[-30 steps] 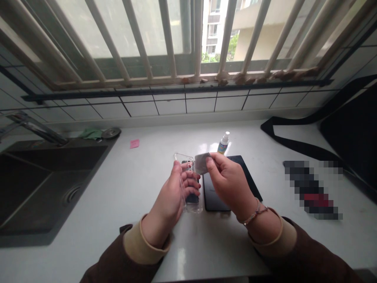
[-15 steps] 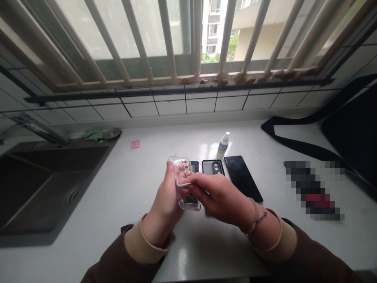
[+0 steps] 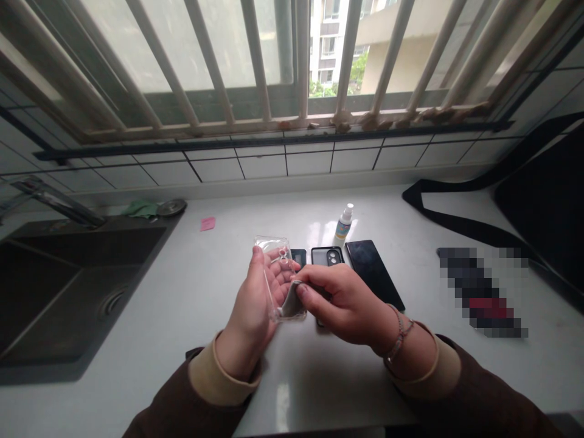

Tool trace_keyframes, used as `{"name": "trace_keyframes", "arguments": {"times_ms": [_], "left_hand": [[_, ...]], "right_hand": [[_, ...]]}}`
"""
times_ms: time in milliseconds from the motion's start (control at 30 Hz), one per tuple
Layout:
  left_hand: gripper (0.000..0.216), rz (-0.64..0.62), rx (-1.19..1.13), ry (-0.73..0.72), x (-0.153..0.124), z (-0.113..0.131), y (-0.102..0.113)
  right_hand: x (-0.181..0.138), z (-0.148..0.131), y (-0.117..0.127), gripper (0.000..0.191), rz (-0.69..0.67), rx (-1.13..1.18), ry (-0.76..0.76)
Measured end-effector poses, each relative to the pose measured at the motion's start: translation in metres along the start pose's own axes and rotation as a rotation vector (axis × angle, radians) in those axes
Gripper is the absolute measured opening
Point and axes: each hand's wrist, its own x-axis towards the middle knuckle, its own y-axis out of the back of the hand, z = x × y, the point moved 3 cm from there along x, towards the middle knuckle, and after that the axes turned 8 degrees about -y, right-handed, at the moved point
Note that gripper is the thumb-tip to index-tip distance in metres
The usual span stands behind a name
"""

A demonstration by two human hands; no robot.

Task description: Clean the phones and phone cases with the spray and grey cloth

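Observation:
A clear phone case (image 3: pixel 270 243) lies tilted in my left hand (image 3: pixel 255 298), whose thumb and fingers grip its long sides; the fingers show through the plastic. My right hand (image 3: pixel 342 298) pinches a small grey cloth (image 3: pixel 291 299) between thumb and forefinger, touching the lower part of the case. Behind the hands, a dark phone-like item (image 3: pixel 299 258) is partly hidden. Beside it lies a black phone case (image 3: pixel 322 255) with round camera holes, its lower part covered by my right hand. Further right is a black phone (image 3: pixel 376 274), lying flat.
A small white-capped spray bottle (image 3: pixel 344 221) stands behind the phone. A pink sticky note (image 3: pixel 208 224) lies on the white counter (image 3: pixel 182 292). At left is a dark sink (image 3: pixel 82 292) with a tap (image 3: pixel 59 204). A black bag strap (image 3: pixel 456 228) and a blurred-out item (image 3: pixel 483 292) lie at right.
The cloth in my right hand has moved from the middle of the clear case to its lower end and hangs more spread out. The case has turned slightly in my left hand.

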Motion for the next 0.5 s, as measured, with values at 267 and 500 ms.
{"name": "trace_keyframes", "arguments": {"times_ms": [267, 500], "left_hand": [[0.06, -0.181, 0.11, 0.132, -0.002, -0.01, -0.003], [0.061, -0.233, 0.064, 0.164, -0.004, -0.021, 0.002]], "right_hand": [[0.0, 0.017, 0.022, 0.027, 0.577, -0.257, -0.246], [0.002, 0.014, -0.003, 0.027, 0.166, -0.213, -0.076]]}}
